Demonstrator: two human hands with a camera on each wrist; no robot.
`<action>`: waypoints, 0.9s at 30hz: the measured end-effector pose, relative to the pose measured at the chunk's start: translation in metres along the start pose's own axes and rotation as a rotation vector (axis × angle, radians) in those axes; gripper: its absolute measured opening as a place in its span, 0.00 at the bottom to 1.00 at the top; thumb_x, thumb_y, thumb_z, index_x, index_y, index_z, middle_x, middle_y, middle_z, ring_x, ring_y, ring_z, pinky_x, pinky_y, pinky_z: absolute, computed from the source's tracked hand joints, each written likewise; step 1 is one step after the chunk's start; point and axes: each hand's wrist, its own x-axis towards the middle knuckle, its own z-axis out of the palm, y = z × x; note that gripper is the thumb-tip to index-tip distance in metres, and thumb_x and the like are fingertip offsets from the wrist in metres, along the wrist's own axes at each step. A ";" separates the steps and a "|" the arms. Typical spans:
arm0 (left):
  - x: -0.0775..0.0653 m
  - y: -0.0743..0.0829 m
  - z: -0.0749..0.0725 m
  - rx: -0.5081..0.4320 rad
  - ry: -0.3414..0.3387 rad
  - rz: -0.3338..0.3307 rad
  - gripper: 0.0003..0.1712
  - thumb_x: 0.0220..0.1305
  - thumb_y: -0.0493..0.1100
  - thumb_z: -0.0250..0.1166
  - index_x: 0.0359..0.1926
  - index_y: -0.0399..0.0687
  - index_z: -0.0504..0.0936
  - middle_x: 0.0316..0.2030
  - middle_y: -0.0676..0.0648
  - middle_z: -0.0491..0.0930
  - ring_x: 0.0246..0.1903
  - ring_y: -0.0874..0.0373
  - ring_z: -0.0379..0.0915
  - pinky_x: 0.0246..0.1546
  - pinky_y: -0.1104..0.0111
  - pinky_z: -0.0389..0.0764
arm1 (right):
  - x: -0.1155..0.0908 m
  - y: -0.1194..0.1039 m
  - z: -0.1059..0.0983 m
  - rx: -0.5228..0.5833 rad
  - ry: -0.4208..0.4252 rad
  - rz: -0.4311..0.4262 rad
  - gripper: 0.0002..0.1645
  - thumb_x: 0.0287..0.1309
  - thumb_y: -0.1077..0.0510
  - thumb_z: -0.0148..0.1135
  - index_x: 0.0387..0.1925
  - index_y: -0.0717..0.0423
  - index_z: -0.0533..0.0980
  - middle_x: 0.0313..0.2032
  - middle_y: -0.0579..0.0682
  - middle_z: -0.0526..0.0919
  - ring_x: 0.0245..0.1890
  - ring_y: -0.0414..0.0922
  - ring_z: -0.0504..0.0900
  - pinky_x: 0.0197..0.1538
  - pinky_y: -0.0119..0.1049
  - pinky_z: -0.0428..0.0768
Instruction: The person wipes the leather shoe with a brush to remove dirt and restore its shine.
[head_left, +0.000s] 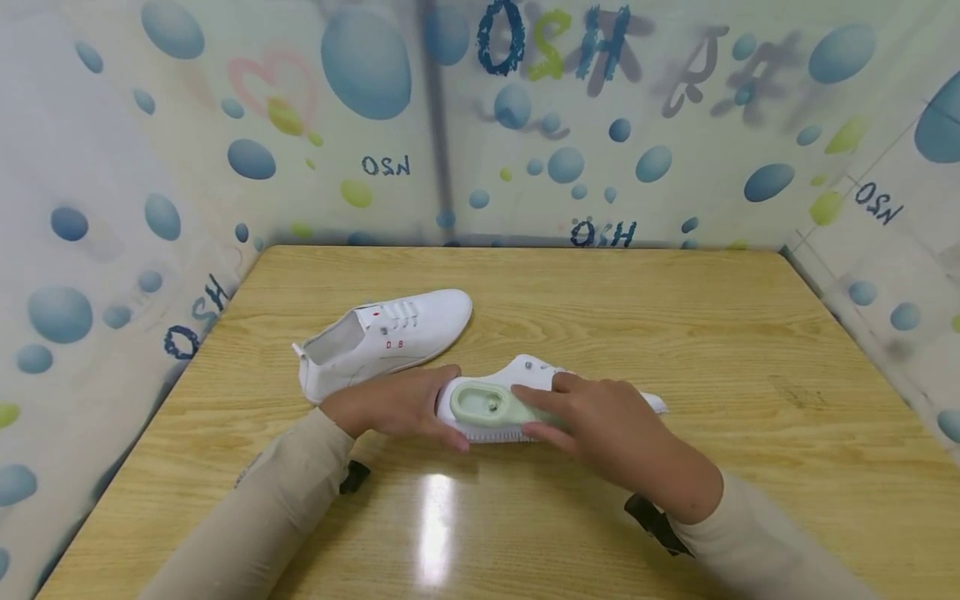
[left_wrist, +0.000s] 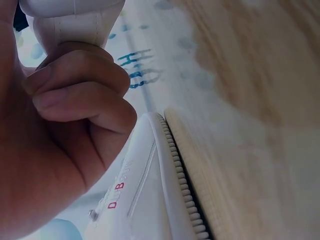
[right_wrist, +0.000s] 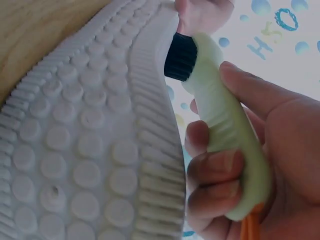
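Sleeves point(head_left: 262, 500), pair; right hand point(head_left: 611, 429) gripping brush point(head_left: 510, 409), left hand point(head_left: 405, 404) gripping one shoe point(head_left: 527, 375), which could twist loose if brush pressure outmatches that hold

And there it was, the wood-grained table point(head_left: 712, 325), a bright streak of glare point(head_left: 435, 529) flashing near its front! Left of centre, one white shoe point(head_left: 382, 346) sat sole-down on it, toe angled rightward and away.
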 end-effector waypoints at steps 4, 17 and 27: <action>0.000 0.000 0.000 0.022 0.004 -0.009 0.36 0.43 0.66 0.78 0.45 0.54 0.71 0.35 0.56 0.78 0.34 0.62 0.73 0.37 0.67 0.75 | -0.002 0.004 -0.008 0.006 -0.028 0.033 0.24 0.64 0.41 0.63 0.60 0.39 0.80 0.33 0.46 0.81 0.19 0.36 0.66 0.22 0.30 0.65; -0.001 0.001 -0.001 -0.018 0.000 0.006 0.36 0.44 0.64 0.79 0.46 0.54 0.72 0.37 0.57 0.79 0.35 0.63 0.75 0.40 0.67 0.76 | -0.002 -0.004 0.001 0.010 0.003 0.013 0.24 0.65 0.40 0.61 0.61 0.38 0.79 0.33 0.46 0.79 0.19 0.35 0.65 0.21 0.30 0.65; -0.002 0.002 -0.001 0.025 -0.003 -0.017 0.37 0.44 0.66 0.78 0.46 0.54 0.70 0.35 0.54 0.77 0.33 0.61 0.73 0.37 0.66 0.75 | -0.008 0.004 -0.019 0.034 -0.100 0.096 0.23 0.65 0.40 0.62 0.59 0.40 0.80 0.31 0.43 0.81 0.21 0.35 0.67 0.23 0.32 0.67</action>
